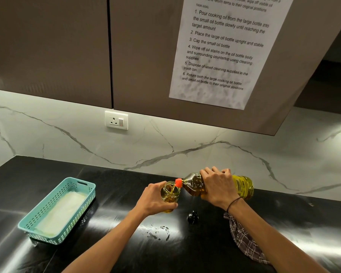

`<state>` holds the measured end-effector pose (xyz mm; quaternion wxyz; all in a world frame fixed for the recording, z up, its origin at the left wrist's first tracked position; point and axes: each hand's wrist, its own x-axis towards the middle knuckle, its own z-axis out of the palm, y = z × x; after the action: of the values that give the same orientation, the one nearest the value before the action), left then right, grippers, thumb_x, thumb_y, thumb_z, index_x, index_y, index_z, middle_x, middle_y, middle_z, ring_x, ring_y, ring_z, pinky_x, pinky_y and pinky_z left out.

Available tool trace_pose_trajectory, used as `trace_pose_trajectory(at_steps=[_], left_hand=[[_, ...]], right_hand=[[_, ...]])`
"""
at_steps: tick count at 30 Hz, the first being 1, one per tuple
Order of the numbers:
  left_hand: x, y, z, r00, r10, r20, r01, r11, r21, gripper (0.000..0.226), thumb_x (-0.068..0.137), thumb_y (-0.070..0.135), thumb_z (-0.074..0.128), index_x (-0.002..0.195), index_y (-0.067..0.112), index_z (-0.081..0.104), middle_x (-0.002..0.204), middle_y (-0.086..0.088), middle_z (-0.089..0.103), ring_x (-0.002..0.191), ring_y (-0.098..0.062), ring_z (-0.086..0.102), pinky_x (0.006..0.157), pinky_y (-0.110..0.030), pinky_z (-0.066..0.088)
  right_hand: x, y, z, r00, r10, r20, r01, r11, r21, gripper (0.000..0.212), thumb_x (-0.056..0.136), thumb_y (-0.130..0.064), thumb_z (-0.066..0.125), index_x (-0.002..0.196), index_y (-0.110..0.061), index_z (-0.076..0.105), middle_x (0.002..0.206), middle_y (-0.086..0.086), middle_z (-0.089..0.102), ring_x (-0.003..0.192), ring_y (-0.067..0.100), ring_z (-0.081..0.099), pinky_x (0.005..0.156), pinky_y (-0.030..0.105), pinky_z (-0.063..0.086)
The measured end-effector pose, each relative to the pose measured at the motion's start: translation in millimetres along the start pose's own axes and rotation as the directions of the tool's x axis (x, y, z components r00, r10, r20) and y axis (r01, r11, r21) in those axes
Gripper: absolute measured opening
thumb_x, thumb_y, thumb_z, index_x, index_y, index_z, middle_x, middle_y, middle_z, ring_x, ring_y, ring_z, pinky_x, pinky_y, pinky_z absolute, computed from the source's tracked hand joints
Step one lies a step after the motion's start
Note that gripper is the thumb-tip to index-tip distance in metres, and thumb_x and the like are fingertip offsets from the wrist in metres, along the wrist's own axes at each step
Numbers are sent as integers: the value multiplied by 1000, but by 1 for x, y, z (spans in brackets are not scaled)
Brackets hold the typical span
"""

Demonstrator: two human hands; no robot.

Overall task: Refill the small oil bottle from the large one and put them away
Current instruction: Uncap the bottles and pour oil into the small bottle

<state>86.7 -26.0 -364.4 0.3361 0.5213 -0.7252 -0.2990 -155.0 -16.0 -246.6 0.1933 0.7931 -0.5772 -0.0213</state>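
Oil bottles in both hands, above black counter [47, 180], near its back edge under marble wall [185, 138].

Large bottle [242, 186]: tipped almost flat, base to the right, orange spout [178, 182] to the left, just over the mouth of the small one. Gripped around the middle by right hand [218, 187], fingers curled over the top, thumb side toward the camera. Thin stream of yellow oil falling from spout into the small bottle.

Small bottle [170, 193]: clear glass, upright, mouth open, some oil inside. Held from the left side by left hand [155, 200], fingers wrapped behind, thumb across the front near the bottom. Cannot tell whether its base touches the counter or hangs just above.

Teal basket [37, 215]: well to the left of both hands, on the counter, with pale folded wipes [61, 213] inside.

Checked cloth [244, 241]: on the counter under the right forearm, partly hidden by it.

Black cap [192, 217]: small, on the counter between the two wrists, a little nearer the camera than the bottles.

Smear of drops [158, 231]: on the counter near the left forearm, shining in the light.

Open counter between basket and left hand, and to the right past the cloth. Cupboards [47, 46] overhead, with printed sheet [222, 50]; wall socket [116, 120] below them.
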Motion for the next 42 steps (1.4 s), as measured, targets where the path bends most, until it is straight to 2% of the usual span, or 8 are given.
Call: trace_pose_trajectory(at_steps=[17, 24, 33, 36, 42], left_hand=[[3, -2, 5, 1000, 8, -5, -8, 1000, 5, 61, 64, 66, 86, 111, 31, 70, 97, 15, 73, 89, -5, 72, 84, -27, 63], [2, -1, 5, 1000, 20, -14, -20, 1000, -1, 55, 63, 66, 86, 107, 40, 66, 95, 20, 73, 88, -2, 72, 84, -23, 63], [2, -3, 7, 999, 28, -20, -27, 1000, 7, 57, 63, 68, 86, 109, 39, 67, 95, 20, 73, 88, -2, 72, 84, -25, 63], [3, -3, 9, 1000, 25, -12, -25, 1000, 6, 61, 63, 67, 85, 111, 34, 69, 97, 17, 74, 89, -4, 72, 85, -26, 63], [4, -2, 10, 1000, 23, -12, -23, 1000, 5, 60, 64, 66, 86, 111, 34, 69, 97, 19, 73, 89, -2, 72, 85, -23, 63]], right_hand=[[-1, 3, 0, 1000, -1, 13, 1, 1000, -22, 66, 74, -68, 75, 121, -25, 57, 108, -5, 64, 99, 20, 62, 90, 44, 47], [-2, 2, 2, 1000, 4, 12, -4, 1000, -20, 67, 72, -67, 77, 121, -25, 57, 110, -4, 65, 101, 21, 62, 90, 43, 46], [-3, 4, 3, 1000, 6, -3, -6, 1000, -18, 65, 71, -66, 76, 119, -25, 59, 107, -4, 66, 99, 21, 63, 88, 44, 46], [-3, 5, 4, 1000, 6, 0, -6, 1000, -27, 65, 70, -67, 77, 117, -25, 59, 105, -4, 66, 98, 21, 64, 87, 44, 46], [-3, 6, 4, 1000, 11, 4, -11, 999, -32, 65, 70, -67, 78, 116, -25, 59, 104, -5, 65, 97, 21, 63, 87, 44, 47]])
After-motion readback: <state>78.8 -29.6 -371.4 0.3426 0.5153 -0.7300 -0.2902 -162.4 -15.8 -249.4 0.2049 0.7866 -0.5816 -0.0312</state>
